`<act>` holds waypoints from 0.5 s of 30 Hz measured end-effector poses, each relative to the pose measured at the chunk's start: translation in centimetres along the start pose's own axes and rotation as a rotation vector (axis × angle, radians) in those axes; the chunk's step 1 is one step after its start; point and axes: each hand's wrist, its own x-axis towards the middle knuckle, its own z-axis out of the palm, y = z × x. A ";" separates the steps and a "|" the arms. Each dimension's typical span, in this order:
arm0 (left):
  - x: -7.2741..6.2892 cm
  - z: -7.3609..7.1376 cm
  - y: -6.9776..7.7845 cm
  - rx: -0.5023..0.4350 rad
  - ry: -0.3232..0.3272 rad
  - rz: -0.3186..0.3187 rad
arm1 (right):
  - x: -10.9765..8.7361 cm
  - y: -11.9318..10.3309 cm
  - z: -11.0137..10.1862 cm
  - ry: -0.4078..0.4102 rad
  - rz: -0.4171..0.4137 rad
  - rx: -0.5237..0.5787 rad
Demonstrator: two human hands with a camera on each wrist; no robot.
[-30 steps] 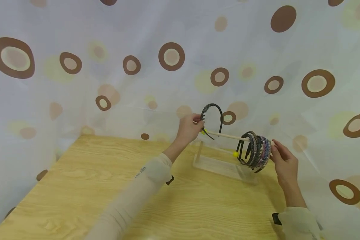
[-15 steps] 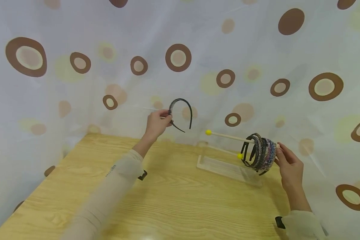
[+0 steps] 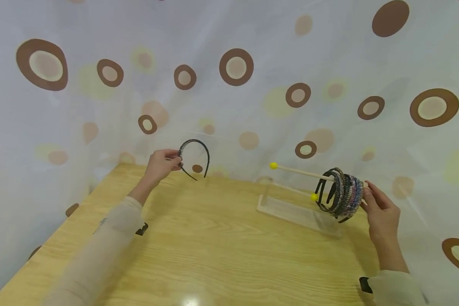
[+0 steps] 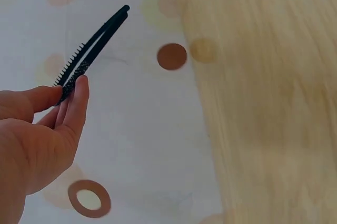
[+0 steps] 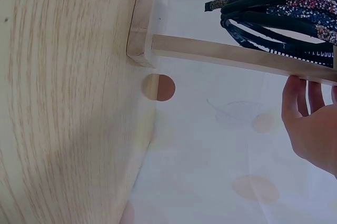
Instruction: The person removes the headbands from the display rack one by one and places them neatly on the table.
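My left hand [image 3: 160,165] pinches a black toothed headband [image 3: 193,140] between thumb and fingers, held up off the table near the back wall. Its glittery section shows by the fingertips in the left wrist view, where the headband [image 4: 108,33] is seen edge-on. On the right, my right hand [image 3: 384,216] holds the upright post [image 5: 226,56] of a wooden headband stand [image 3: 298,214]. Several glittery headbands [image 3: 344,195] hang bunched at that end of the stand's rods. A yellow knob [image 3: 273,165] tips the upper rod, and a second yellow knob [image 3: 314,197] the lower one.
The wood-grain table [image 3: 214,255] meets a white curtain [image 3: 199,34] with brown ring prints at the back. The stand's base rests on the table's right side, close to that curtain.
My left hand has drawn the headband off the upper rod's knobbed end and carried it left. My right hand stays on the stand. The head view has shifted slightly.
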 end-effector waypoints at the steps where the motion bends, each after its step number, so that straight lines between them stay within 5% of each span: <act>1: 0.0 -0.7 -0.6 0.013 -0.013 -0.005 | 0.1 0.0 -0.1 0.002 0.000 0.004; 9: 0.3 -6.6 -5.7 0.058 -0.151 -0.037 | 0.5 0.3 -0.5 0.006 0.012 0.034; 15: 0.9 -10.1 -7.9 0.116 -0.233 -0.082 | 0.3 0.4 -0.4 0.007 0.020 0.036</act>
